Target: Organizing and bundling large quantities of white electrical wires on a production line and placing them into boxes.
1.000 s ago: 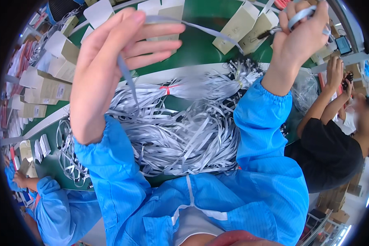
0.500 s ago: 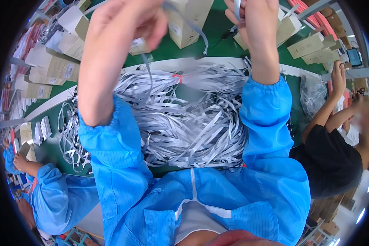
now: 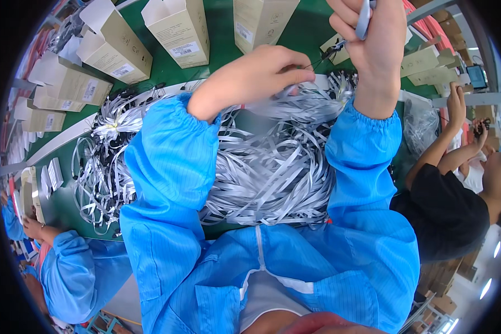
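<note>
At the upper right, my right hand [image 3: 376,42] is closed around a grey flat lanyard [image 3: 364,19], its strap looped between the fingers. A black clip with a thin dark cord [image 3: 334,51] hangs at the left of that hand. My left hand [image 3: 259,75] reaches rightward over the far part of the heap, its fingers curled together close to the end of the thin cord. What sits in its fingertips is too small to tell. Beneath both arms lies a large heap of grey-white lanyards [image 3: 273,172], blurred in part.
Several open cream boxes [image 3: 178,33] stand along the far side of the green table [image 3: 133,16]. Another bundle of lanyards with black ends [image 3: 114,131] lies at the left. A clear plastic bag [image 3: 420,128] rests at the right. People sit at both sides.
My left hand has swung down and right from the far left, and the strap dangling near it is gone from there. My right hand has shifted slightly right with its lanyard.
</note>
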`<state>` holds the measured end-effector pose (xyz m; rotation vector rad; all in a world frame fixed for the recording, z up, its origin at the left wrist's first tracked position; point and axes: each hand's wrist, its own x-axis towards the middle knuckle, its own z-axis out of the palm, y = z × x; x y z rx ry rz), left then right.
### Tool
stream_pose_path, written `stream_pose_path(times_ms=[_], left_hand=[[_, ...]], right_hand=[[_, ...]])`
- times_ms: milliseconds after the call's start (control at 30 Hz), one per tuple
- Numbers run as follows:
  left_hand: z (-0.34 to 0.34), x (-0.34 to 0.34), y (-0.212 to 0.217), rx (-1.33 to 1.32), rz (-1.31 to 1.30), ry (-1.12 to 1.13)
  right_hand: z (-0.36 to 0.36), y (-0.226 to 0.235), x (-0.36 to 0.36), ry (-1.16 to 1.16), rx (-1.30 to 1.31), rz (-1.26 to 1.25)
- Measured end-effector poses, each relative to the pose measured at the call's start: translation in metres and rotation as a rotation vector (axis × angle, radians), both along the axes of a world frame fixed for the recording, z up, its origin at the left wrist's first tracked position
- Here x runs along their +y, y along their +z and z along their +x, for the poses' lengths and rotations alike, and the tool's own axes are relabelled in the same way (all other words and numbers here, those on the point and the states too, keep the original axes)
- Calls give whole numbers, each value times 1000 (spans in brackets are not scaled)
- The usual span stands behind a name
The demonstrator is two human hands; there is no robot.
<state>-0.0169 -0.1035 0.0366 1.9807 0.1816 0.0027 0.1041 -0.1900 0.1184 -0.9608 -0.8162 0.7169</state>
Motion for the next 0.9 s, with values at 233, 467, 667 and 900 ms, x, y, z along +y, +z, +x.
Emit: stream_pose_path(times_ms=[233,467,667,900], left_hand=[[-14,33,2,-353,-200,-182],[-23,42,9,-262,-160,-64],[-31,23,17,-412,-76,220],[-35,17,31,-415,66,402]], right_hand=[[75,-15,-4,563,16,272],[55,-9,-9,-12,-415,39],[43,-6,-21,60,-1173,-311],[45,-17,-12,312,-989,-510]])
